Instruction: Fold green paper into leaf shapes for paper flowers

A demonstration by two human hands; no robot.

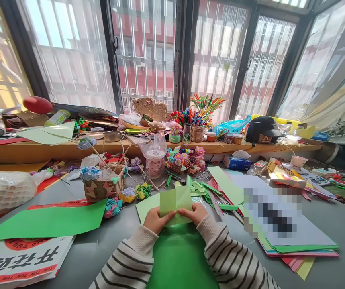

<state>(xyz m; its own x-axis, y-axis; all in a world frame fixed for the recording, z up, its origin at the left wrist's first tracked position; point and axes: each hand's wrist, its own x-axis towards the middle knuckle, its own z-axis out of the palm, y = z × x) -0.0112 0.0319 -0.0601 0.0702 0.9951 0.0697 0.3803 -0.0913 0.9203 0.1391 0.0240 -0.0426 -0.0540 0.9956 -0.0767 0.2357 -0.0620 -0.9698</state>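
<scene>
A light green sheet of paper with a crease down its middle is held up between my two hands. My left hand pinches its lower left part, and my right hand grips the lower right part, the thumbs close together near the crease. Behind it, another light green sheet lies on the table. Below my hands spreads a bright green sheet. Several folded green paper strips lie just beyond the held paper.
On the right lies a stack of coloured paper. To the left are a bright green sheet, a printed bag and a basket with paper flowers. A plastic cup and crochet flowers stand before the cluttered windowsill.
</scene>
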